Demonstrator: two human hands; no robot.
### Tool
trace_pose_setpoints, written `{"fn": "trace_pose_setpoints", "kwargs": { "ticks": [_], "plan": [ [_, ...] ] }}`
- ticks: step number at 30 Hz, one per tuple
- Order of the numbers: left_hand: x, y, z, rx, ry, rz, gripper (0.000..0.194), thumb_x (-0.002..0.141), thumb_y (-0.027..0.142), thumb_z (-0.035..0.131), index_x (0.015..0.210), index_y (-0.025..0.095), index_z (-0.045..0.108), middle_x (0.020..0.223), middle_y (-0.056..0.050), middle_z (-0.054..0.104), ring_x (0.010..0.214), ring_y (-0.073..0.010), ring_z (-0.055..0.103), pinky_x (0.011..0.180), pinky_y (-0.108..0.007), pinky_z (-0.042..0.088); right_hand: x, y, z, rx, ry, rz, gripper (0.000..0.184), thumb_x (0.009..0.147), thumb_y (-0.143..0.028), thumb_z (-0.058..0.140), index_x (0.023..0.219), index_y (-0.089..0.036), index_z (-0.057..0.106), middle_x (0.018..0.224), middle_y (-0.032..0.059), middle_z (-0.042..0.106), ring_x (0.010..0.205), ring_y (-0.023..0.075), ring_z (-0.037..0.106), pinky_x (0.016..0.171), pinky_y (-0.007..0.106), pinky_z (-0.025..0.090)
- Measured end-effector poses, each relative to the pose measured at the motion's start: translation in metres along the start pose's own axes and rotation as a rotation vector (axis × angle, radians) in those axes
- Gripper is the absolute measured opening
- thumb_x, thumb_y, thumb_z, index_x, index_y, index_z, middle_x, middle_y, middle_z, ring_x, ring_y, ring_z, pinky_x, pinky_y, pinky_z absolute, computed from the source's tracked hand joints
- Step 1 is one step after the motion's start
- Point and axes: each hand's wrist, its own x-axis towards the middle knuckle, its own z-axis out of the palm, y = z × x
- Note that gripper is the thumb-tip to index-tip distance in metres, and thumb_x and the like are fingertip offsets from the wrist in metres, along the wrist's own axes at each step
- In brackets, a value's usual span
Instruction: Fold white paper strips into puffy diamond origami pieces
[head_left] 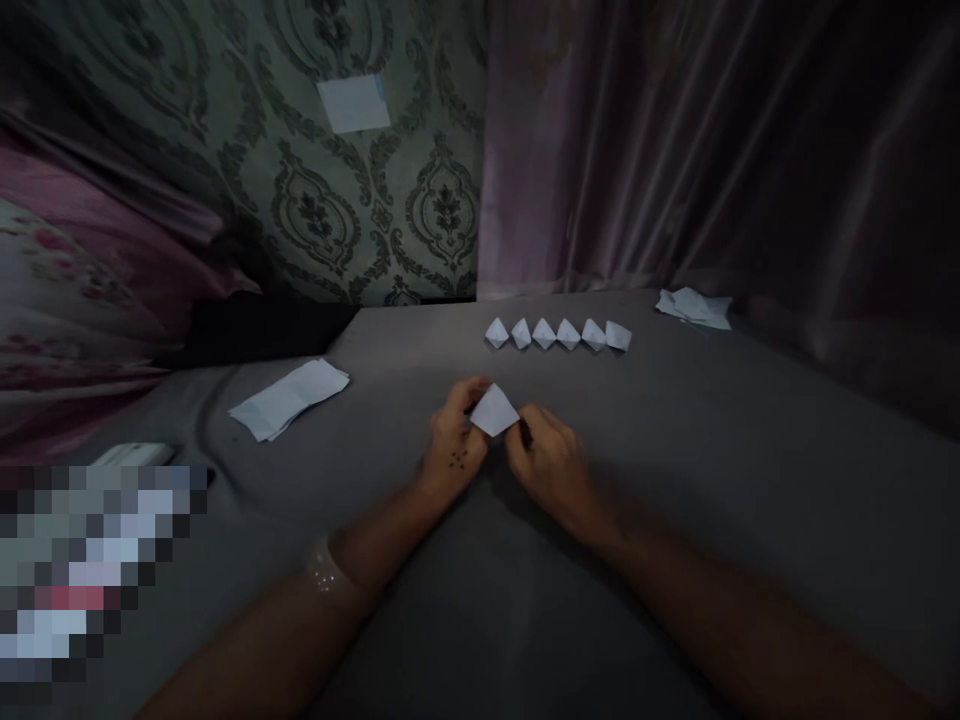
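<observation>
Between my two hands is a small folded paper shape (pixel 494 411), white and pointed at the top, held above the grey sheet (pixel 420 345). My left hand (pixel 454 430) grips its left side, with the fingers curled behind it. On the lower right side, my right hand (pixel 551 455) pinches it with bent fingers. Some fingertips are hidden behind the paper and the hands. Beyond my hands stands a row of several similar folded paper shapes (pixel 544 334); the one at the right end looks squarer than the others.
A stack of white paper sheets (pixel 290 398) lies to the left. Loose paper pieces (pixel 694 308) are at the far right. A pale object (pixel 139 454) sits near a blurred-out patch at the left edge. Patterned wall (pixel 375 200) and curtain (pixel 600 150) bound the back.
</observation>
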Motion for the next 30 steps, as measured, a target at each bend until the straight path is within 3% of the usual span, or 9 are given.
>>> {"fn": "trace_pose_setpoints", "kwargs": {
  "ticks": [6,8,11,15,18,24,27,30],
  "plan": [
    [0.005,0.0,-0.008,0.108,-0.089,0.113,0.029,0.082,0.011,0.048,0.101,0.02,0.068,0.094,-0.005,0.072,0.089,-0.0172,0.066,0.084,-0.027,0.048,0.006,0.012,0.001,0.242,-0.094,0.088,0.019,0.088,-0.025,0.044,0.075,-0.023,0.057,0.073,0.0028,0.062,0.066,0.0161,0.054,0.063,0.028,0.035],
    [0.005,0.001,-0.01,0.107,-0.083,0.127,0.029,0.082,0.012,0.049,0.099,0.02,0.07,0.096,-0.006,0.073,0.092,-0.0181,0.066,0.085,-0.029,0.049,0.011,0.016,0.003,0.439,-0.113,0.135,0.013,0.082,-0.025,0.05,0.083,-0.023,0.062,0.079,0.0032,0.066,0.071,0.0169,0.057,0.067,0.029,0.039],
    [0.006,0.004,-0.011,0.083,-0.062,0.138,0.03,0.082,0.01,0.049,0.098,0.021,0.071,0.096,-0.005,0.073,0.089,-0.0171,0.067,0.084,-0.028,0.049,0.021,0.021,0.004,0.837,-0.123,0.295,0.025,0.071,-0.025,0.055,0.093,-0.023,0.067,0.087,0.0032,0.069,0.079,0.0182,0.06,0.072,0.03,0.044],
    [0.006,0.01,-0.01,0.009,-0.022,0.102,0.027,0.082,0.01,0.051,0.095,0.021,0.071,0.095,-0.004,0.073,0.087,-0.0159,0.066,0.079,-0.025,0.05,0.03,0.02,-0.006,1.182,-0.188,0.489,0.024,0.072,-0.031,0.055,0.085,-0.021,0.073,0.089,0.0052,0.07,0.085,0.0204,0.061,0.073,0.032,0.045],
    [0.006,0.014,-0.009,-0.039,-0.044,0.126,0.025,0.083,0.01,0.052,0.093,0.022,0.072,0.095,-0.004,0.073,0.088,-0.0161,0.066,0.08,-0.026,0.05,0.032,0.016,-0.014,1.249,-0.213,0.547,0.026,0.075,-0.04,0.059,0.081,-0.02,0.075,0.089,0.0073,0.071,0.087,0.022,0.061,0.074,0.032,0.046],
    [0.005,0.015,-0.009,-0.081,-0.128,0.159,0.021,0.084,0.014,0.055,0.092,0.021,0.073,0.095,-0.007,0.073,0.084,-0.0173,0.067,0.078,-0.028,0.051,0.034,0.009,-0.024,1.275,-0.247,0.53,0.033,0.076,-0.05,0.066,0.075,-0.018,0.075,0.08,0.0065,0.071,0.079,0.0195,0.062,0.076,0.032,0.045],
    [0.004,0.02,-0.007,-0.181,-0.094,0.06,0.014,0.082,0.022,0.061,0.088,0.021,0.074,0.095,-0.007,0.071,0.086,-0.0185,0.066,0.078,-0.029,0.051,0.036,0.003,-0.035,1.292,-0.289,0.526,0.033,0.08,-0.048,0.062,0.076,-0.017,0.075,0.079,0.0067,0.071,0.078,0.0194,0.062,0.077,0.033,0.045],
    [0.005,0.026,-0.003,-0.362,-0.053,-0.148,0.012,0.078,0.031,0.069,0.084,0.021,0.072,0.091,-0.006,0.071,0.084,-0.0184,0.065,0.074,-0.028,0.051,0.038,-0.004,-0.047,1.302,-0.321,0.541,0.037,0.082,-0.05,0.058,0.076,-0.018,0.075,0.078,0.0071,0.071,0.077,0.0192,0.062,0.076,0.033,0.046]
  ]
}}
